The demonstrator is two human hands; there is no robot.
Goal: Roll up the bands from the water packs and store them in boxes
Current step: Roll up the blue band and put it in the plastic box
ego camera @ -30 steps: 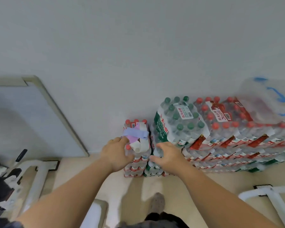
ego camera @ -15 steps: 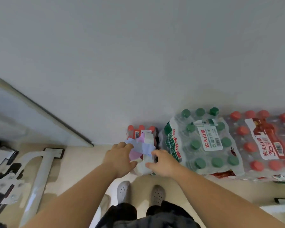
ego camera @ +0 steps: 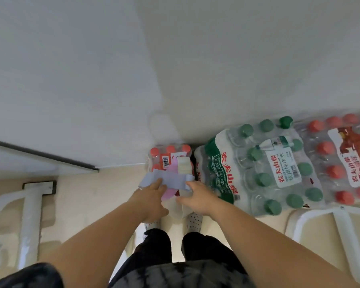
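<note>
Bands, three in all, sit on the small red-capped water pack (ego camera: 168, 155) just below the middle of the frame. A blue band (ego camera: 168, 180) is stretched flat and crosswise, a pink band (ego camera: 172, 192) runs under it on a slant, and a white band (ego camera: 183, 165) lies behind them. The left hand (ego camera: 152, 197) holds the blue band at its lower edge with a forefinger on top; the thumb is hidden. The right hand (ego camera: 198, 197) has its fingers curled under the band's right end.

A second ago both hands were lower, at the sides of this pack, and the blue band lay across its top. Half a second ago they had already come up to it. Since then the view has tipped more steeply down, so the pack tops face the camera and the two shoes (ego camera: 193, 220) show fully at lower centre.

Three water packs are in view. Besides the small one, a green-capped pack (ego camera: 258, 169) touches its right side and a larger red-capped pack (ego camera: 339, 163) is cut by the right edge. Two white frames stand on the floor, one at lower left (ego camera: 29, 213) and one at lower right (ego camera: 341, 223).
</note>
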